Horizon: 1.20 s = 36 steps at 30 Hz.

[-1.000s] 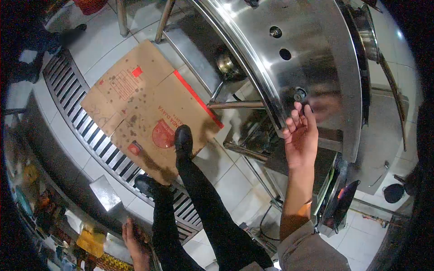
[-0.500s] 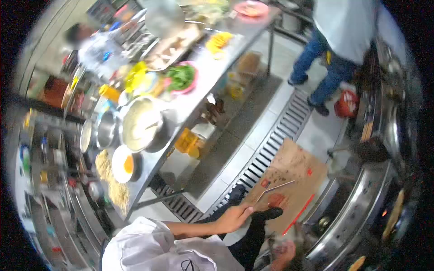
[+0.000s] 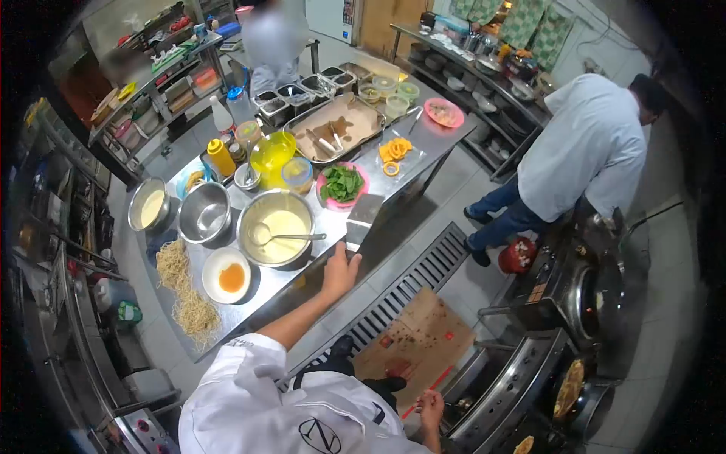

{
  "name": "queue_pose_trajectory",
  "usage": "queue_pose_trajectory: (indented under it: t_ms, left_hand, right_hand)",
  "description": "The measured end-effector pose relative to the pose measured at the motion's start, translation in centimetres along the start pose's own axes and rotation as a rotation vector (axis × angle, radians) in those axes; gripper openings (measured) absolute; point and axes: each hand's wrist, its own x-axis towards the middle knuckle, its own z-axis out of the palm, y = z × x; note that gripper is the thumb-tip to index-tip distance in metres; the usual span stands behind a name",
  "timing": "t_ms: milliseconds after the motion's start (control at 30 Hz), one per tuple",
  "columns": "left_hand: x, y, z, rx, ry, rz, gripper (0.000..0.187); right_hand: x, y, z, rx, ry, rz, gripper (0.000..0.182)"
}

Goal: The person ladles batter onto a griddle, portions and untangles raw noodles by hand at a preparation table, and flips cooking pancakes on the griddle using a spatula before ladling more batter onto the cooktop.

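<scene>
My left hand (image 3: 342, 274) is closed around the handle of a broad metal spatula (image 3: 366, 211), held at the near edge of the steel table. The spatula's flat blade points up and away, close to a pink plate of green leaves (image 3: 342, 184). Left of it, a metal bowl of pale yellow batter (image 3: 283, 223) has a ladle (image 3: 291, 237) resting in it. My right hand (image 3: 432, 408) hangs low beside the stove front, its fingers loosely bent and apart, with nothing visible in them. A white bowl with orange liquid (image 3: 227, 277) and noodles (image 3: 193, 303) lie nearer me.
A co-worker (image 3: 582, 151) bends over the stove (image 3: 560, 276) at right, a red container (image 3: 517, 254) by their feet. Stained cardboard (image 3: 414, 340) covers the floor by a drain grate (image 3: 420, 268). Several trays and bottles crowd the table's far side; another person (image 3: 274, 45) stands beyond.
My left hand has lifted the spatula from above the floor cardboard to the table edge. The view has shifted, and the co-worker at right now leans toward the stove.
</scene>
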Motion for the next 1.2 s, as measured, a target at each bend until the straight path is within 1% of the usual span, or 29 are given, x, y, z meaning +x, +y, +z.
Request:
queue_pose_trajectory:
  t_ms: [67,100,133,200,233,267,333,400,467,500,533,567,600,633,700,733,767,867,900,933,967,1000,1033,1067,1100,1133,1167,1200]
  left_hand:
    - [1.4,-1.3,3.5,0.08,-0.018,-0.021,0.035]
    - [2.0,-1.4,4.4,0.126,-0.056,0.005,0.034]
    - [2.9,-1.9,5.6,0.111,-0.061,0.009,0.034]
    - [5.3,-3.4,7.8,0.148,0.017,0.007,0.033]
    - [6.6,-3.9,8.2,0.139,0.104,0.062,0.031]
    - [8.0,-4.6,8.3,0.19,0.106,0.076,0.03]
    - [10.2,-5.1,7.8,0.359,0.117,0.099,0.03]
    - [11.6,-6.5,7.7,0.425,0.091,0.122,0.028]
    - [12.4,-7.6,7.9,0.37,0.102,0.198,0.029]
    - [12.5,-7.8,7.8,0.332,0.111,0.267,0.029]
    - [12.4,-8.0,8.0,0.356,0.213,0.374,0.03]
    - [12.7,-8.9,8.1,0.358,0.213,0.363,0.032]
    - [13.3,-8.8,8.6,0.359,0.221,0.352,0.033]
    - [13.5,-8.0,9.3,0.359,0.196,0.38,0.033]
    - [12.8,-8.3,8.5,0.38,0.101,0.403,0.035]
    - [12.4,-8.5,8.4,0.396,0.102,0.395,0.035]
    - [12.2,-8.6,8.7,0.438,0.106,0.39,0.036]
    - [12.7,-8.2,8.7,0.48,0.128,0.361,0.038]
    - [12.8,-8.1,8.5,0.502,0.155,0.321,0.039]
    - [13.1,-7.8,8.4,0.52,0.181,0.286,0.04]
    - [13.3,-7.5,8.0,0.556,0.228,0.303,0.038]
    - [14.0,-9.2,7.5,0.666,0.181,0.279,0.036]
    - [15.3,-11.9,8.3,0.753,0.114,0.295,0.034]
    - [15.9,-14.3,9.3,0.787,0.329,0.411,0.027]
    - [16.1,-12.8,9.6,0.82,0.137,0.018,0.029]
    - [17.8,-17.9,10.6,0.937,0.29,0.265,0.036]
    - [18.7,-17.8,10.2,0.864,0.198,0.192,0.044]
    - [17.8,-15.9,10.8,0.912,0.494,0.195,0.049]
  right_hand:
    - [0.1,-0.5,1.0,0.028,0.023,-0.003,0.022]
    - [0.5,0.4,0.7,0.014,0.033,-0.03,0.021]
    - [0.2,0.4,0.6,0.008,0.048,-0.037,0.021]
    - [-0.2,0.6,0.6,0.012,0.102,-0.041,0.018]
    - [-0.5,1.0,0.6,0.026,0.132,-0.078,0.016]
    - [-0.9,1.2,0.3,0.03,0.147,-0.078,0.016]
    - [-2.6,1.2,0.3,0.004,0.213,0.001,0.012]
    - [-3.0,2.4,-0.3,-0.006,0.239,0.009,0.009]
    - [-3.2,4.7,-1.1,0.004,0.291,0.031,0.01]
    - [-2.7,6.0,-1.5,-0.04,0.281,-0.003,0.008]
    - [-3.2,7.2,-1.7,-0.086,0.272,-0.032,0.008]
    - [-4.1,6.9,-1.3,-0.05,0.314,-0.012,0.008]
    - [-3.9,5.7,-1.2,-0.087,0.311,-0.021,0.008]
    - [-4.1,4.9,-1.1,-0.133,0.29,-0.029,0.009]
    - [-3.8,5.4,-1.2,-0.125,0.3,-0.035,0.01]
    - [-3.6,4.4,-0.7,-0.129,0.304,-0.058,0.011]
    - [-4.2,3.4,-0.4,0.082,0.266,-0.032,0.014]
    - [-4.5,1.9,0.2,0.064,0.294,-0.046,0.016]
    - [-4.4,2.3,0.2,0.068,0.293,-0.04,0.016]
    - [-4.0,2.6,0.2,0.113,0.301,-0.015,0.015]
    - [-3.9,3.0,0.2,0.163,0.322,0.01,0.015]
    - [-3.8,3.2,0.0,0.075,0.289,0.005,0.015]
    - [-4.0,3.4,-0.4,0.002,0.302,0.006,0.015]
    - [-3.8,4.0,-0.1,0.096,0.279,-0.089,0.014]
    - [-3.9,4.3,-0.2,0.187,0.284,-0.195,0.014]
    - [-5.8,-1.7,0.2,0.064,0.283,-0.095,0.016]
    - [-4.1,3.5,-0.2,0.184,0.299,-0.058,0.018]
    - [-5.0,3.7,0.2,0.06,0.359,-0.068,0.018]
